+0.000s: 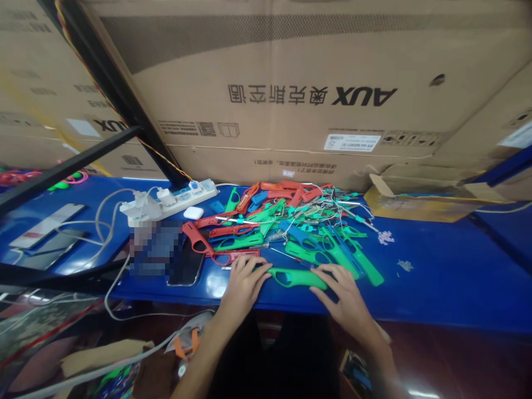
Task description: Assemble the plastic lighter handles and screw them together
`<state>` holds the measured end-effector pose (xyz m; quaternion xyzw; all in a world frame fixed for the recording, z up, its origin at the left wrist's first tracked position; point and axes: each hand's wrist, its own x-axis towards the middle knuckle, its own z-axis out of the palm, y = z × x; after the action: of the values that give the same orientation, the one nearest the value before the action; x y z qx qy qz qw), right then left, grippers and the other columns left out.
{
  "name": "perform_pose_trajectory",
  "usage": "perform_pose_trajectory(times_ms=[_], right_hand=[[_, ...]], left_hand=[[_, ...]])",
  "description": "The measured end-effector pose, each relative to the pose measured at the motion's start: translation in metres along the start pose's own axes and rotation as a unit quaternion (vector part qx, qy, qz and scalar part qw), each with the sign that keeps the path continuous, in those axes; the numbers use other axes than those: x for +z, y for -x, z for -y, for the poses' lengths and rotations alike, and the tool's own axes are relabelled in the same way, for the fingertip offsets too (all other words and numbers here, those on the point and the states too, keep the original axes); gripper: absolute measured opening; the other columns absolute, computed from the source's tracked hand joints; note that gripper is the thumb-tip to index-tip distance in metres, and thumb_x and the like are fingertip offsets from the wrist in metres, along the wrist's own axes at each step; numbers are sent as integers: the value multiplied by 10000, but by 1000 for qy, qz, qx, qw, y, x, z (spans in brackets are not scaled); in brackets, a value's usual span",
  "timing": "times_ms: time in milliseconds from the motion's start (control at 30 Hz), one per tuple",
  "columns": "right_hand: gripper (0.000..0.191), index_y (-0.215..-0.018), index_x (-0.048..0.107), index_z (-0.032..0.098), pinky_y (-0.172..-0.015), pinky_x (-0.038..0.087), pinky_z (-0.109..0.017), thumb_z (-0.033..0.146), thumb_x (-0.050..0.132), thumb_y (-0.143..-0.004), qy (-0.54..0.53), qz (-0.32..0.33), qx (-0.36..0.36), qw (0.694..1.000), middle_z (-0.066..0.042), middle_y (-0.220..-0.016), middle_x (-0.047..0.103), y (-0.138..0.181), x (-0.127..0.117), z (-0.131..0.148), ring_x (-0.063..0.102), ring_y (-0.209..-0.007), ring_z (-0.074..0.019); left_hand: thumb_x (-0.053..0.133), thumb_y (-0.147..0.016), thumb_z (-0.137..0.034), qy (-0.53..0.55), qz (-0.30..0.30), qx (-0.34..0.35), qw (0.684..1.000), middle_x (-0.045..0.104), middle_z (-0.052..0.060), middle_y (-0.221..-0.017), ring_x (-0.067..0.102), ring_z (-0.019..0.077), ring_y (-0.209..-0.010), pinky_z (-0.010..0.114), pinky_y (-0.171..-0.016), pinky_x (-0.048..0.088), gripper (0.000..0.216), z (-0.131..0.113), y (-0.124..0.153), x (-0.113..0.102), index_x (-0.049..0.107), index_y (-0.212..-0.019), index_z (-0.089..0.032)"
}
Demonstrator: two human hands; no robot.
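A green plastic lighter casing (pixel 300 278) with an oval opening near one end lies level just above the blue table's front edge. My left hand (pixel 246 277) pinches its left end between thumb and fingers. Around its right end, the thumb and fingers of my right hand (pixel 341 288) are closed. Right behind it spreads a heap of loose lighter parts: red casings (pixel 198 239), green casings (pixel 241 241), blue casings (pixel 293 233), and thin metal rods (pixel 236 221) with wires. Whether the held casing is one half or two joined halves I cannot tell.
A white power strip (pixel 183 200) with plugs and a white case (pixel 193 213) stand left of the heap. Phones (pixel 47 224) lie further left. An open carton (pixel 415 206) sits at the back right. Small pale pieces (pixel 385 238) lie right of the heap. Large cardboard boxes (pixel 266 61) rise behind.
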<state>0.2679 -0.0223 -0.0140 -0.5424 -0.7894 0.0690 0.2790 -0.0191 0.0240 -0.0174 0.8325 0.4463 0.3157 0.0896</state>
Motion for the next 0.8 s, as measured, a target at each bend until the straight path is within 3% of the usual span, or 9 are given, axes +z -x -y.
perform_pose_trajectory(times_ms=[333,800], right_hand=[[355,-1325,669,270,-993,515,-461,432,497,-1060,14,-11,3,1000,-95,-1256,693,-1,4,0,643,-1169,-270],[356,-1334,664,276,-993,525,-464,435,512,-1054,17,-16,-5,1000,-86,-1257,717,-2,5,0,666,-1163,-273]], left_hand=[[546,-1044,-283,-13,3,-1,1000,721,83,-1149,586,265,-1057,453,-930,461,252,-4,-1,-1,727,-1214,-240],[569,-1034,-266,-13,3,-9,1000,720,82,-1141,593,261,-1070,446,-936,466,232,-6,0,-1,734,-1196,-245]])
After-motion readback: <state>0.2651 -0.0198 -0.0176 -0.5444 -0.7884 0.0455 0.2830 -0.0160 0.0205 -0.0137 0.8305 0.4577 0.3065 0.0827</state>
